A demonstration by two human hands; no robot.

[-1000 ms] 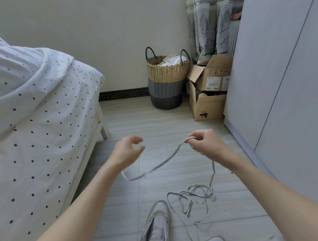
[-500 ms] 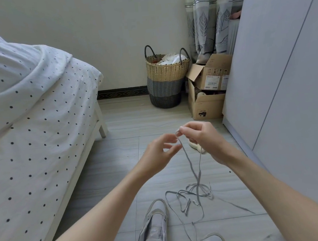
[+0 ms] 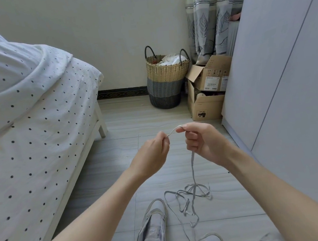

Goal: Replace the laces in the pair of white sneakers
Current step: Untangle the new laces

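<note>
Lace (image 3: 193, 167), flat, grey-white: one stretch pinched between left hand (image 3: 152, 154) and right hand (image 3: 201, 141), raised over the floor (image 3: 119, 163); remainder hangs straight down into a loose tangle just beyond the sneakers (image 3: 153, 229). Judged very light, limp, no stiffness, prone to snagging on its own loops. Best hold: near the tip, thumb against forefinger, feeding the slack gradually. Both sneakers sit unlaced, tongues exposed.
</note>
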